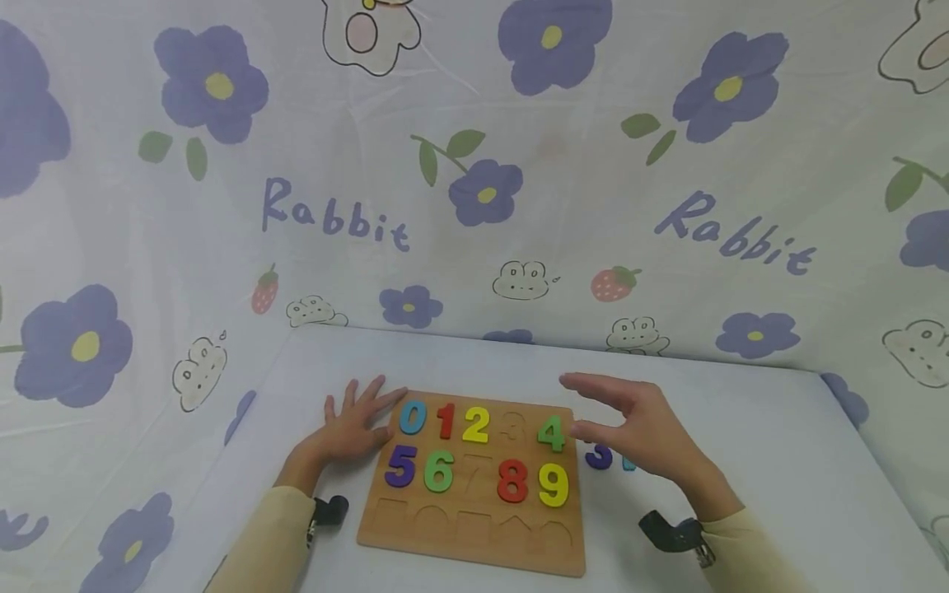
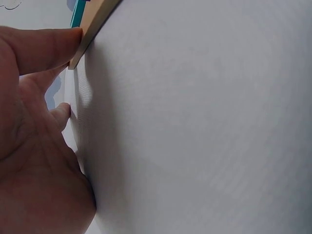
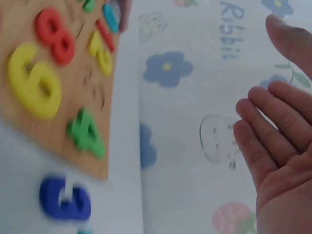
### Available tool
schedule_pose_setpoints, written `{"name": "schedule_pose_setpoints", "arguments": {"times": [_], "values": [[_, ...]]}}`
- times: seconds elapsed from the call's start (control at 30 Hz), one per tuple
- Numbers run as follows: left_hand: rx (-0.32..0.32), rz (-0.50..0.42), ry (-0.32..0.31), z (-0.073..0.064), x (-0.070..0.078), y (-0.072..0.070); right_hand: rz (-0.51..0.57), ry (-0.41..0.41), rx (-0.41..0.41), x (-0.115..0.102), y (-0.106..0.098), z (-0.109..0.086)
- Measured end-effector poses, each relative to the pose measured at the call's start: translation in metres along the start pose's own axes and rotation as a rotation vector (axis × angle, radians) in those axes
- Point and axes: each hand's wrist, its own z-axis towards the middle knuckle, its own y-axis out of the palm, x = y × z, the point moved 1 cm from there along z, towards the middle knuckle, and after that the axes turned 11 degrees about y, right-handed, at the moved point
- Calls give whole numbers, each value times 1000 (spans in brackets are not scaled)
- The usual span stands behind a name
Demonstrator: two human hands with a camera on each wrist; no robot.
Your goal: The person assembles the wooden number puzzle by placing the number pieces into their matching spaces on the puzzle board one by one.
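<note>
A wooden number board (image 1: 415,539) lies on the white table with colored numerals set in it, from the blue 0 (image 1: 413,417) to the yellow 9 (image 1: 553,485). Bare cut-outs for 3 and 7 show in its top two rows. My left hand (image 1: 352,428) rests by the board's left edge, fingers spread, thumb touching its side. Over the table at the right edge, my right hand (image 1: 648,424) is held up with straight fingers and nothing in it. Below it lie a purple 3 (image 3: 66,200) and a light blue piece (image 1: 628,464), mostly hidden by that hand.
The white table (image 1: 786,461) runs back to a hanging cloth (image 1: 578,214) printed with flowers, rabbits and strawberries. Along the board's bottom row are bare shape cut-outs. A dark wrist-worn device (image 1: 670,533) sits at each sleeve cuff.
</note>
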Motion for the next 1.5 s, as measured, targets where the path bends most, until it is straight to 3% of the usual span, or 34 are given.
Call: {"name": "schedule_pose_setpoints", "arguments": {"times": [0.27,0.67,1.07,1.5], "values": [[-3,0,4,1,-1,-2,-161,14,36,31,-31,-27],[-3,0,2,2,0,-1,-196,106,65,67,-44,-54],[5,-9,16,0,-1,-1,-198,132,31,111,-23,-46],[6,-15,5,0,0,2,-190,188,-11,132,-15,-39]]}}
